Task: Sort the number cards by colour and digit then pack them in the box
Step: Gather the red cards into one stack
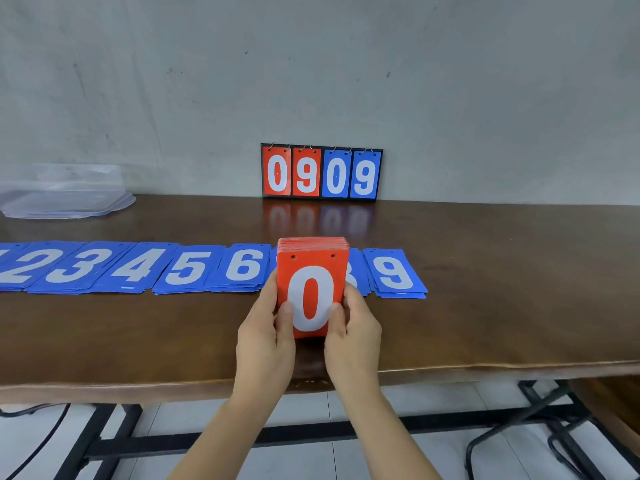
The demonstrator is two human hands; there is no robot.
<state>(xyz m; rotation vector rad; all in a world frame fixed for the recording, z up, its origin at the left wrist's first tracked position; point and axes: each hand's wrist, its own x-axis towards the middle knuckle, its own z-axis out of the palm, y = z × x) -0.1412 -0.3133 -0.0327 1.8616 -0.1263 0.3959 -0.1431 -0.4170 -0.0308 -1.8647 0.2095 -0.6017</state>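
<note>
A thick stack of red number cards (311,271) stands upright near the table's front, its face showing a white 0. My left hand (266,341) grips its left side and my right hand (351,336) grips its right side, thumbs on the front. Behind the stack, blue number cards lie in a row of small piles: 2 (24,268), 3 (78,270), 4 (136,270), 5 (188,268), 6 (242,268) and 9 (394,271). The stack hides most of the piles between 6 and 9. A clear plastic box (62,190) sits at the back left.
A small flip scoreboard (321,173) reading 0 9 0 9 in red and blue leans against the grey wall at the back of the dark wooden table (502,289). Black metal table legs and a white tiled floor show below the front edge.
</note>
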